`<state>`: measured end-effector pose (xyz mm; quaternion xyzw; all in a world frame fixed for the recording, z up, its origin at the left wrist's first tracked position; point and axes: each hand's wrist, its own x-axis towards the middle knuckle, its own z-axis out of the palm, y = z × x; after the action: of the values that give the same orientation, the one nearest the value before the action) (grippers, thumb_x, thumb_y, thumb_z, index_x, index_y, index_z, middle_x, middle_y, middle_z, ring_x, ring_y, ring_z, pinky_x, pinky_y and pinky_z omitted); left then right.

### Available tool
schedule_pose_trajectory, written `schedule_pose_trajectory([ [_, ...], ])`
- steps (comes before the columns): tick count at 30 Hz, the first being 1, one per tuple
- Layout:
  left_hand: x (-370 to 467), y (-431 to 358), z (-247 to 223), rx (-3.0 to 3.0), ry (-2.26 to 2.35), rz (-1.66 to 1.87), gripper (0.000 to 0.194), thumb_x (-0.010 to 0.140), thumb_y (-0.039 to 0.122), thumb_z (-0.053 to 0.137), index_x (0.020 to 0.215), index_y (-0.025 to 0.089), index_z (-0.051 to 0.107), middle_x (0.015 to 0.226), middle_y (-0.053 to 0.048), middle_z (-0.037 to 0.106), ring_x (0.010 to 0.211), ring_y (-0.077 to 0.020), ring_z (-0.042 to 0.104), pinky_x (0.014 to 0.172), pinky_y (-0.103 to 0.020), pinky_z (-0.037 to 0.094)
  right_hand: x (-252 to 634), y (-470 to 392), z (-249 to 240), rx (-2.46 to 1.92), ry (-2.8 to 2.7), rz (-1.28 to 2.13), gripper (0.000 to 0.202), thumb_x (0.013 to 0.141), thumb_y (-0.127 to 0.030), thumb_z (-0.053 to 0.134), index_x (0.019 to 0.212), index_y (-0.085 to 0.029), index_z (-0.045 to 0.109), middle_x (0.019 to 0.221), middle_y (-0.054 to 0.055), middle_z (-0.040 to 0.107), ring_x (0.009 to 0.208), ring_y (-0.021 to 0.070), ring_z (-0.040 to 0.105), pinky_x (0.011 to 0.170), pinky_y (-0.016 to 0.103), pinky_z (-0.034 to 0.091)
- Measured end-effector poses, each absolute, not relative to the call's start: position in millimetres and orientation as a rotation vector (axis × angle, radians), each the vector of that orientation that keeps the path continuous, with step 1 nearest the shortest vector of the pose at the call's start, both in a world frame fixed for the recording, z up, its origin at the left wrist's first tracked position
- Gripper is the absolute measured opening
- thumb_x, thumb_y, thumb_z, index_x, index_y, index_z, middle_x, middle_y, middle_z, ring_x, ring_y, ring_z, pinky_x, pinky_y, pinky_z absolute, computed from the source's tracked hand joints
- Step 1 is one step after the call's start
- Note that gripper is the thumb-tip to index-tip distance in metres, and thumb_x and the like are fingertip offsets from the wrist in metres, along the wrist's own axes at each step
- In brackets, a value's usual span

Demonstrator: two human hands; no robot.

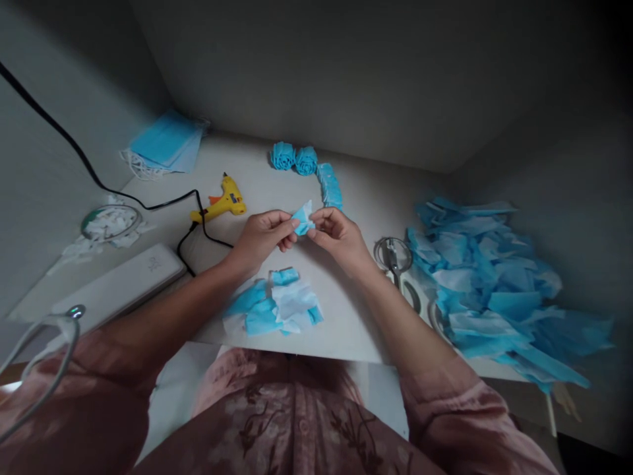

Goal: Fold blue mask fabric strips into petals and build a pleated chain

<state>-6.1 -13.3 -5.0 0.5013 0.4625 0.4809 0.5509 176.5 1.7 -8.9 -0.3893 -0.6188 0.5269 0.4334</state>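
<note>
A small folded piece of blue and white fabric is held between both hands above the middle of the table. My left hand pinches its left side, fingers closed. The fingertips of my right hand grip its right edge. Just beyond them lies a row of folded blue pieces, beside two blue fabric roses. Nearer my body, loose blue and white pieces lie on the table, with a small blue folded piece at their top.
A yellow glue gun with a black cord lies left, near a white power bank, a dish of white scraps and stacked masks. Right are scissors by a ring-shaped item and a large blue fabric pile.
</note>
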Motion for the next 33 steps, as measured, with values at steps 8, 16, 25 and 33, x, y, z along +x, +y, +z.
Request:
schedule_pose_trajectory([
  [8, -5, -15, -2, 1.247, 1.126, 1.121, 0.026, 0.077, 0.039, 0.072, 0.068, 0.016, 0.064, 0.06, 0.001, 0.062, 0.052, -0.0077, 0.053, 0.051, -0.021, 0.043, 176, 4, -12, -0.942, -1.466, 1.397, 0.059, 0.069, -0.049, 0.083, 0.12, -0.023, 0.066, 0.088, -0.001, 0.068, 0.078, 0.0139, 0.06, 0.083, 0.031, 0.049],
  [16, -2, -15, -3, 1.324, 1.142, 1.126, 0.024, 0.073, 0.033, 0.071, 0.088, 0.016, 0.066, 0.066, 0.001, 0.066, 0.055, -0.0088, 0.055, 0.052, -0.021, 0.045, 175, 1, -5, -0.899, -1.497, 1.412, 0.039, 0.074, -0.047, 0.079, 0.103, -0.021, 0.073, 0.086, 0.0, 0.069, 0.084, 0.0158, 0.062, 0.088, 0.032, 0.047],
  [25, -5, -15, 0, 1.342, 1.124, 1.095, 0.023, 0.079, 0.038, 0.067, 0.077, 0.015, 0.063, 0.062, 0.001, 0.062, 0.052, -0.009, 0.054, 0.053, -0.022, 0.045, 176, 2, -9, -0.877, -1.53, 1.394, 0.037, 0.078, -0.045, 0.076, 0.105, -0.02, 0.073, 0.087, 0.001, 0.07, 0.086, 0.0169, 0.063, 0.089, 0.033, 0.048],
  [33, -1, -13, -10, 1.293, 0.977, 1.155, 0.032, 0.073, 0.025, 0.074, 0.098, 0.016, 0.057, 0.083, 0.0, 0.068, 0.068, -0.0102, 0.06, 0.054, -0.02, 0.048, 175, 5, -14, -0.879, -1.517, 1.332, 0.041, 0.077, -0.038, 0.077, 0.114, -0.022, 0.069, 0.082, -0.001, 0.066, 0.082, 0.0154, 0.062, 0.084, 0.031, 0.05],
])
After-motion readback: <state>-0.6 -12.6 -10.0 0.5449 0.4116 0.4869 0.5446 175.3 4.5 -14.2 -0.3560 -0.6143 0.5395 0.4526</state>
